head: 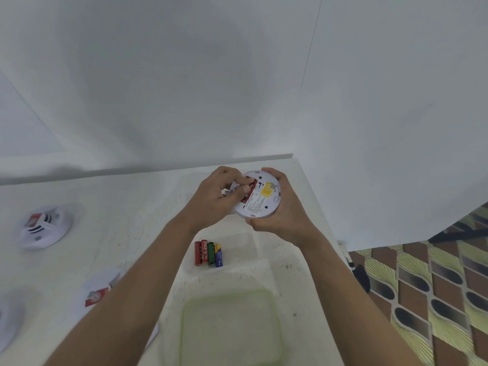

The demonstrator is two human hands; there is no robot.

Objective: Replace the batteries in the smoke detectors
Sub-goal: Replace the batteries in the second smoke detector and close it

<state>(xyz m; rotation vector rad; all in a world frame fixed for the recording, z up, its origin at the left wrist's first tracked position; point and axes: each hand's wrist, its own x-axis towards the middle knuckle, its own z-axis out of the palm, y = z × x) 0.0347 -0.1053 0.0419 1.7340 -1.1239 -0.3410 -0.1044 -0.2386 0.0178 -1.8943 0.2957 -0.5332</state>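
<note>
Two hands meet over one smoke detector (260, 202), held in the air above the far right corner of the worktop (132, 233) with its back face turned up. The right hand (280, 215) grips it round the right rim, fingers curled over the far edge and thumb under the near edge. The left hand (221, 191) comes in from the left side, fingers curled, thumb and forefinger pinching at a red battery (249, 192) in the open bay.

That bay is what the next move turns on, I judge. It lies on the left half of the disc, directly under the left hand and well clear of the right palm. The battery's long axis runs steeply, from upper right to lower left in the view, alongside the printed label. So the left hand is the working one and the right only steadies. Whether the cell is going in or coming out cannot be told.

The detector is a flat white disc with small dark slots, fine print and a yellow sticker (268, 192).

Below the hands four spare batteries (208, 253) lie side by side — two red, one green, one blue and yellow. A green-rimmed lid (232, 331) lies nearer. At the left sits a second detector (45, 227).
</note>
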